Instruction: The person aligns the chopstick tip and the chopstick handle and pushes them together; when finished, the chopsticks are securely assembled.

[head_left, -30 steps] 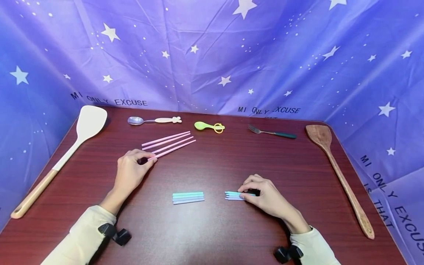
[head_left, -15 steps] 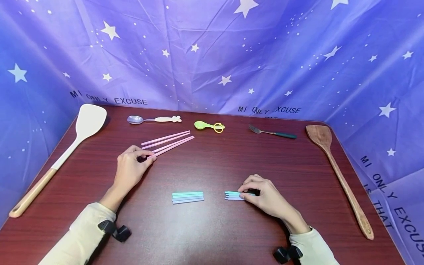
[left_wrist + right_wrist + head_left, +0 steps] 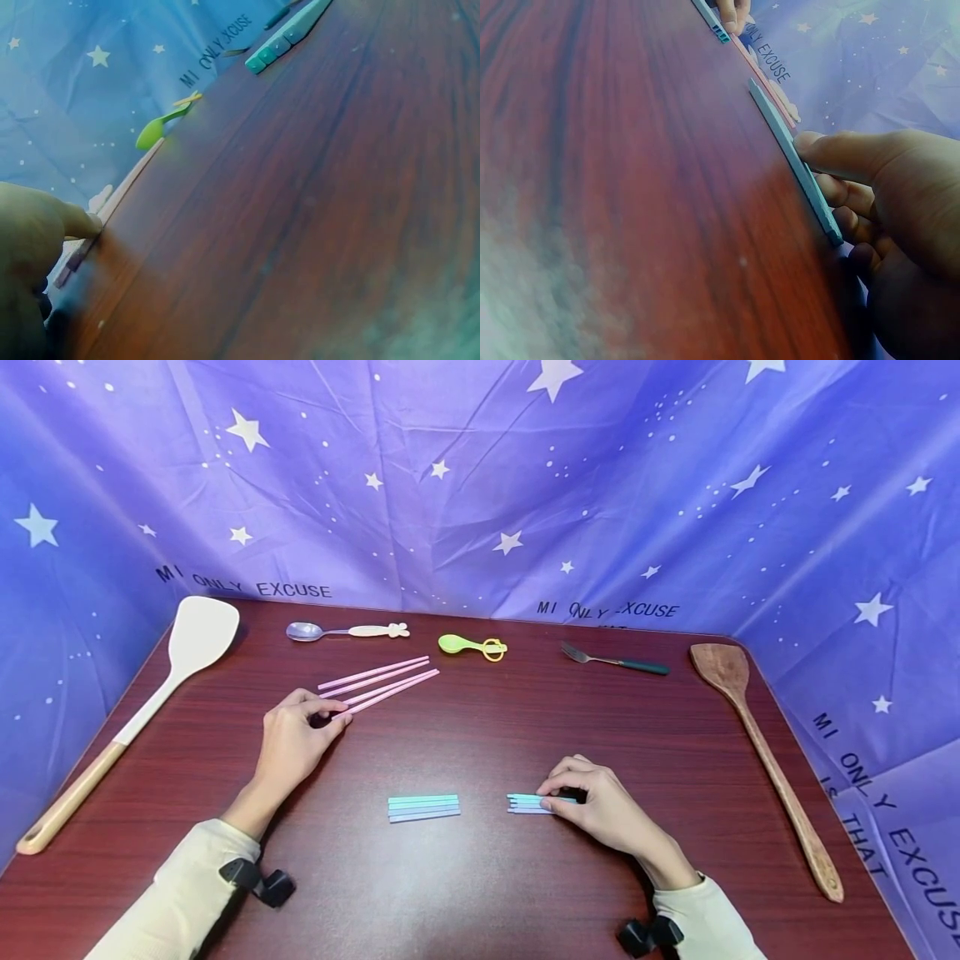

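Several thin pink sticks lie fanned out at the left of the table. My left hand [image 3: 296, 739] pinches the lower-left ends of the two nearer pink sticks [image 3: 392, 691] between thumb and fingers, and these lie almost together. Two farther pink sticks [image 3: 375, 672] lie apart behind them. On the right, my right hand [image 3: 609, 806] holds a bundle of short pastel green, blue and lilac sticks [image 3: 522, 804] by its long sides; the fingers cover its right end. A matching row of short pastel sticks [image 3: 423, 808] sits in the middle, touched by neither hand.
Along the back lie a spoon with a cream handle [image 3: 371, 631], a small green spoon [image 3: 453, 644] and a green-handled fork [image 3: 637, 667]. A white spatula [image 3: 198, 631] lies at the left edge, a wooden spatula [image 3: 772, 760] at the right. A starry purple cloth [image 3: 450, 543] hangs behind.
The two nearer pink sticks have come closer together under my left hand. My right hand and both pastel bundles have stayed in place.
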`<action>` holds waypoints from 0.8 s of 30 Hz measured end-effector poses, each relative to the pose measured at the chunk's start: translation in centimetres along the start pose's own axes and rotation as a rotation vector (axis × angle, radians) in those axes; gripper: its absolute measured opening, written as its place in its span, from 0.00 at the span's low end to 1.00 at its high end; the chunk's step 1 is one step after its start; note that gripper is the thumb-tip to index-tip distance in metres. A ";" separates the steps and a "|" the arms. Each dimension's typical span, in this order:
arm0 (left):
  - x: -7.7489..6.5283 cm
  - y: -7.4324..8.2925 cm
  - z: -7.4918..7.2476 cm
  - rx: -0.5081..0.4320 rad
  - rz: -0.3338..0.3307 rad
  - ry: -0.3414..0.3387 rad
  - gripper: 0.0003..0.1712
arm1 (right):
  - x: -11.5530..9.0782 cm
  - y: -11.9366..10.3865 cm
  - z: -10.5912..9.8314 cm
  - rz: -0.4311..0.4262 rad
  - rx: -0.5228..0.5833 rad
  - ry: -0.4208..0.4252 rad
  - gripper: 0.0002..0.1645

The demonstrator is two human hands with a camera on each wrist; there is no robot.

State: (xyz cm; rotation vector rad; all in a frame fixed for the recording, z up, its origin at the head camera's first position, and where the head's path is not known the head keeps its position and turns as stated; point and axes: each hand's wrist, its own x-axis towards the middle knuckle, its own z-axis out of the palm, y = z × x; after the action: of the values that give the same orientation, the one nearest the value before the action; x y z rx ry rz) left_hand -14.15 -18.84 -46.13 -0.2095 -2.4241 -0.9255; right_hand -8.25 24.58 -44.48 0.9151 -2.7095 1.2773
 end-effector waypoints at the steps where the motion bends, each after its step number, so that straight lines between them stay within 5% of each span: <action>1: 0.0 0.1 0.0 -0.009 0.002 0.005 0.06 | 0.0 0.0 0.0 0.002 -0.001 -0.002 0.09; 6: -0.6 1.7 -0.1 -0.096 0.002 -0.021 0.08 | 0.0 0.1 0.1 0.008 -0.009 -0.008 0.09; 16: -4.0 5.9 0.8 -0.216 0.089 -0.358 0.09 | 0.0 0.1 0.1 0.014 0.002 -0.013 0.09; 24: -5.6 7.0 1.3 -0.190 0.155 -0.469 0.10 | -0.1 0.1 0.0 0.024 0.013 -0.010 0.08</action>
State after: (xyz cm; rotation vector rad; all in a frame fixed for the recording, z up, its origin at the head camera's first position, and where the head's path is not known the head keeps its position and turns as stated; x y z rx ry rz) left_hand -7.70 -12.45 -45.95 -0.7475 -2.6815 -1.1345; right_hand -8.24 24.69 -44.61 0.8952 -2.7307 1.2999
